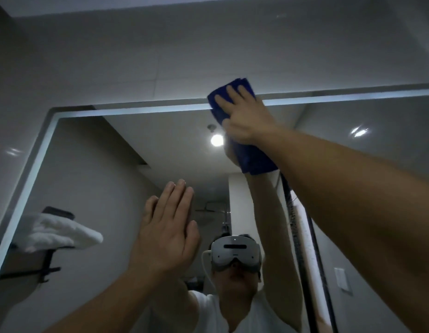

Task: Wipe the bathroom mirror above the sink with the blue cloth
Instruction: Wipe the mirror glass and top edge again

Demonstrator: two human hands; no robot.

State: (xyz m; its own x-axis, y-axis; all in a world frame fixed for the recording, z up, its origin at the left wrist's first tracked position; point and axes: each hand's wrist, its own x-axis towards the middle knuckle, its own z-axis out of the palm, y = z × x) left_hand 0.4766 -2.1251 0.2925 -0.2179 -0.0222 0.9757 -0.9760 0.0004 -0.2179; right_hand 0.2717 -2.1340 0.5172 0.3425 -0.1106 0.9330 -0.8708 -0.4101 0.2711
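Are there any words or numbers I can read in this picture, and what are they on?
No text can be read anywhere in this picture.
Headset, reflected in the mirror: a tiny dark mark low on its front, too small and blurred to read.
Blue cloth: no label showing.
Wall plate, also in the reflection: blank.
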